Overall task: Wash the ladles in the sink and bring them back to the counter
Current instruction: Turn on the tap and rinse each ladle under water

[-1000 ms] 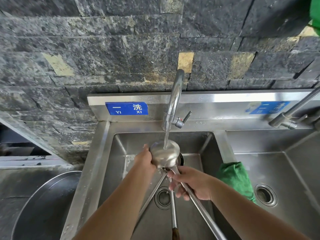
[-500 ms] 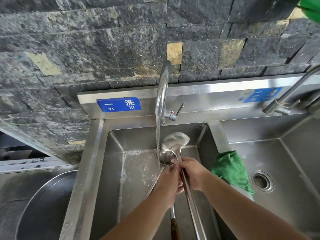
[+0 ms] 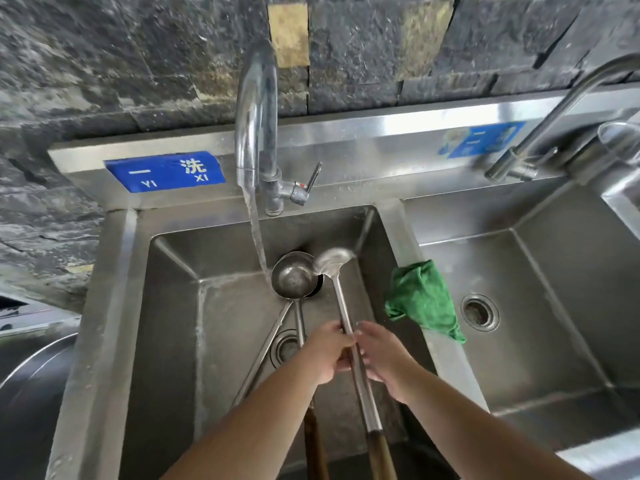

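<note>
From the head view, the left hand point(image 3: 325, 351) and the right hand point(image 3: 381, 355) both have their fingers wrapped around the handle of one ladle point(image 3: 341, 306) over the left sink point(image 3: 173, 306). A second ladle point(image 3: 294, 275) lies under the running faucet point(image 3: 254, 133), near the sink's far edge. A green cloth point(image 3: 420, 297) hangs on the divider.

Steel ladles point(image 3: 332, 268) w/ wood handles, over sink point(image 3: 173, 306).

A crumpled green cloth point(image 3: 420, 299) is draping over the steel divider beside me; a blue rectangular label point(image 3: 165, 171) is sticking to the backsplash's left end.
</note>
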